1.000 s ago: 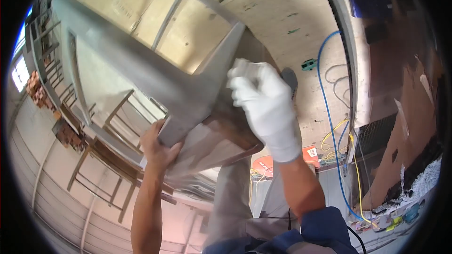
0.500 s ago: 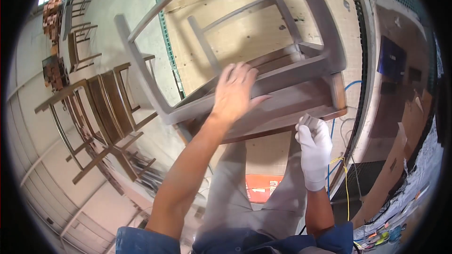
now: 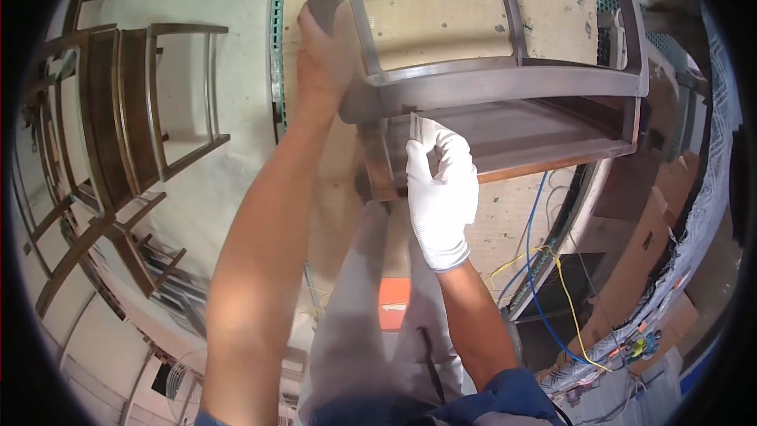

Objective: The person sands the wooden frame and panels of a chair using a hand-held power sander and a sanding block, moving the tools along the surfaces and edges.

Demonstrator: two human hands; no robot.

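A dark grey-brown wooden chair (image 3: 505, 88) lies tipped in front of me, its seat panel facing up toward me and bare reddish wood showing along one edge. My left hand (image 3: 322, 59), bare and somewhat blurred, is wrapped round the upright bar at the chair's left side. My right hand (image 3: 443, 189) wears a white knit glove and is closed on a small folded grey-brown piece (image 3: 415, 132) that looks like sandpaper. It is held beside the chair's left corner, over the near rail; whether it touches the wood I cannot tell.
Cardboard (image 3: 430, 24) covers the work surface beneath the chair. More brown wooden chairs (image 3: 118, 110) stand at the left. Blue and yellow cables (image 3: 561, 276) hang at the right, near brown cardboard (image 3: 658, 221). An orange-red patch (image 3: 393, 300) shows between my legs.
The chair has turned and shifted to the right in view. My left hand went from lying on the rail to gripping the upright; my gloved hand moved left to the chair's left corner.
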